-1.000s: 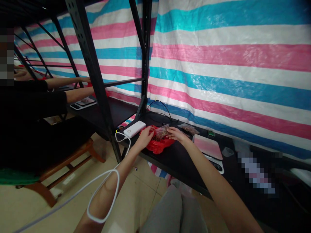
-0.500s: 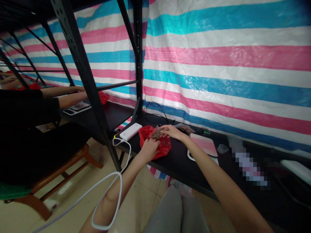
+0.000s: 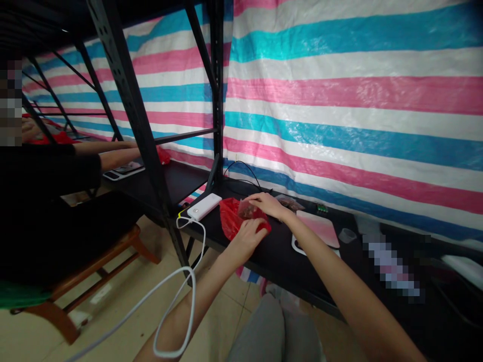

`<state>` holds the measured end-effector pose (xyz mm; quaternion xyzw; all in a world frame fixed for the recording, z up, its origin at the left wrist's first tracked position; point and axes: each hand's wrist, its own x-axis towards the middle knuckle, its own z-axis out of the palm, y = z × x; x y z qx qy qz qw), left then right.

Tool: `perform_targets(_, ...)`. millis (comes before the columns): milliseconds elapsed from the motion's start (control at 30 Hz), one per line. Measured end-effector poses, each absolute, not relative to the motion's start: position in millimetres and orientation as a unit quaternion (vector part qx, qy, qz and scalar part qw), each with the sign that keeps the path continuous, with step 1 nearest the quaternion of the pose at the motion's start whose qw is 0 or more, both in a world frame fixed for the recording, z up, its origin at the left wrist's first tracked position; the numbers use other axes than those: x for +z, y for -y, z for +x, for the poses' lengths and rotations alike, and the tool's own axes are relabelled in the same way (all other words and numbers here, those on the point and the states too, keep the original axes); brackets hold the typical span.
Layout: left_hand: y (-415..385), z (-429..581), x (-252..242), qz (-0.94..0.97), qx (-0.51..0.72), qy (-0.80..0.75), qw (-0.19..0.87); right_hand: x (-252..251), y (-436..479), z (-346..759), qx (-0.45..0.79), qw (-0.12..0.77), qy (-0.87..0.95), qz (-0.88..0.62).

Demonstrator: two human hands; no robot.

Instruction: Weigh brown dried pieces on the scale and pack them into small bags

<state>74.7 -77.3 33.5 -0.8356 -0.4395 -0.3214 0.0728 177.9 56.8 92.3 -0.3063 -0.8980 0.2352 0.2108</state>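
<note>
A red plastic bag [image 3: 228, 219] lies open on the black shelf, its sides crumpled. My left hand [image 3: 249, 236] is at the bag's near right edge, with the fingers closed on the red plastic. My right hand [image 3: 267, 204] reaches over the bag's far right side and pinches a small clear bag [image 3: 246, 210] with brownish contents. That clear bag sits in the mouth of the red one, and its lower part is hidden. Just beyond my right wrist lies another clear bag [image 3: 290, 203] with dark brown contents.
A white power bank [image 3: 204, 207] with a white cable [image 3: 205, 236] lies to the left. Right of my hands are a white scale with a pinkish plate [image 3: 317, 229], a small clear cup [image 3: 347, 235] and a green item [image 3: 322, 207]. A black rack post [image 3: 145, 146] separates a co-worker's arms [image 3: 118, 157].
My left hand has shifted right, from over the red bag's middle to its near right edge. The right hand stays on the clear bag. The view has turned slightly.
</note>
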Motion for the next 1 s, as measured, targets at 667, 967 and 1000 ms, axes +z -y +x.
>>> perform_targets(667, -4, -34, 51, -0.789, -0.139, 0.592, 0.083, 96, -27, 175, 0.186, 0.266, 0.899, -0.294)
perform_targets(967, -12, -35, 68, -0.691, -0.295, 0.660, -0.014, 94, -25, 175, 0.166, 0.278, 0.896, -0.305)
perform_targets(1000, -13, -35, 69, -0.673, -0.314, 0.668, -0.035, 95, -24, 174, 0.159, 0.280, 0.896, -0.307)
